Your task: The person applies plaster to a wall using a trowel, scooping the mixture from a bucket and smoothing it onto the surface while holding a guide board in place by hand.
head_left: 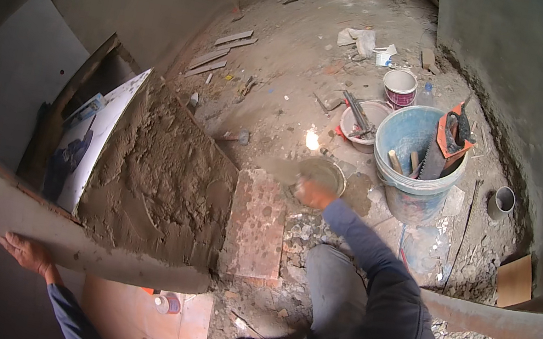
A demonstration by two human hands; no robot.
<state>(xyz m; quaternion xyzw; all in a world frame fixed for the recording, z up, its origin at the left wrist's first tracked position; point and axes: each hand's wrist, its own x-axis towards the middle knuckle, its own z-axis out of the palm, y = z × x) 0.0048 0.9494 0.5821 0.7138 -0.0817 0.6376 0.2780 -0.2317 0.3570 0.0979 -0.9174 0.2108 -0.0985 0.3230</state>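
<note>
My right hand (314,194) is closed on a trowel (279,168), whose blade is smeared by motion. It is over the near rim of a round tub of wet mortar (323,172). To the left, a thick coat of rough, wet mortar (158,179) covers a panel-like surface, with one white edge beside an opening. My left hand (27,254) lies with outstretched fingers against the pale curved ledge (127,262) below that surface and holds nothing. A mortar-spotted reddish board (258,225) lies between the coated surface and my knee.
Right of the tub stands a large blue bucket (411,193) with a handsaw (440,155) in it. Behind are a smaller tool-filled bucket (360,121) and a white-and-maroon pail (400,85). A pipe piece (501,202) stands near the right wall. Wood strips (215,56) lie farther back.
</note>
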